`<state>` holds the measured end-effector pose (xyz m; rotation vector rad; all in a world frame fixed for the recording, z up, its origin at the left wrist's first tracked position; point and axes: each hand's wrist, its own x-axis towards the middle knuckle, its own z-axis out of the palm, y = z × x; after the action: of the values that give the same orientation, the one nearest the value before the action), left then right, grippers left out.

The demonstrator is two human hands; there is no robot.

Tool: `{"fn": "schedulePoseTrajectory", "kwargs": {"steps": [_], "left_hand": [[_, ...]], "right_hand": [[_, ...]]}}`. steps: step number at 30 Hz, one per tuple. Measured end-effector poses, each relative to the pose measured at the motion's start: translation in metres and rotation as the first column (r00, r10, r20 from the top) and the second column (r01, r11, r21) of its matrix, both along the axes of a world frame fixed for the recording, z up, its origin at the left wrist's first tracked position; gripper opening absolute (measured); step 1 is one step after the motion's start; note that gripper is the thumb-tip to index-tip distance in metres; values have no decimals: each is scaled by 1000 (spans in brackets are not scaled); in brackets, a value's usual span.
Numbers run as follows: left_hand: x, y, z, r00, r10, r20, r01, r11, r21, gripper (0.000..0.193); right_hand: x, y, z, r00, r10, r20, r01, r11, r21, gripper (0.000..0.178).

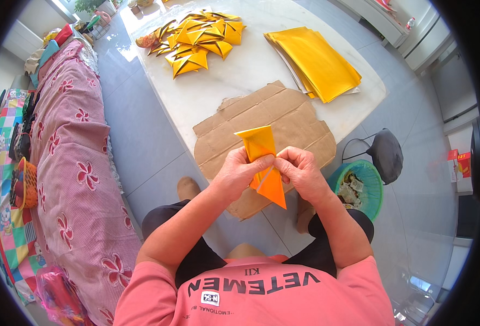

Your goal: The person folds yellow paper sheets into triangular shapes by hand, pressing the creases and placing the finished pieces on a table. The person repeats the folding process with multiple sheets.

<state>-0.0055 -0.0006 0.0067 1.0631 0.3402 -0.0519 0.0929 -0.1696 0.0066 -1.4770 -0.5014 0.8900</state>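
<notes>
A partly folded strip of gold paper is held up over the near edge of a brown cardboard sheet. My left hand grips its left side, thumb across the front. From the right, my right hand pinches the paper's middle edge, with thumb and fingertips close to my left thumb. The paper's upper end flares out flat, and its lower end comes to an orange-looking point. A pale slit of the underside shows along a fold between the two.
The cardboard lies on a white marble-look table. Folded gold paper pieces are heaped at the far left, and a stack of flat gold sheets lies at the far right. A green waste bin stands right; a cloth-covered sofa runs along the left.
</notes>
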Motion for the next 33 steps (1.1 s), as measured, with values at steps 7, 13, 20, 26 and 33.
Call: {"fn": "schedulePoseTrajectory", "kwargs": {"steps": [7, 13, 20, 26, 33], "left_hand": [[-1, -1, 5, 993, 114, -21, -112, 990, 82, 14], [2, 23, 11, 964, 264, 44, -267, 956, 118, 13], [8, 49, 16, 851, 482, 209, -493, 870, 2, 13], [5, 39, 0, 958, 284, 35, -285, 957, 47, 16], [3, 8, 6, 998, 51, -47, -52, 998, -21, 15]], "right_hand": [[-2, 2, 2, 998, 41, 44, -41, 999, -15, 16], [-7, -1, 5, 988, 137, 72, -128, 986, -108, 14], [-1, -9, 7, 956, 247, 161, -213, 956, -203, 17], [6, -7, 10, 994, 30, 102, -23, 997, -74, 15], [2, 0, 12, 998, -28, 59, 26, 999, 37, 12]]}}
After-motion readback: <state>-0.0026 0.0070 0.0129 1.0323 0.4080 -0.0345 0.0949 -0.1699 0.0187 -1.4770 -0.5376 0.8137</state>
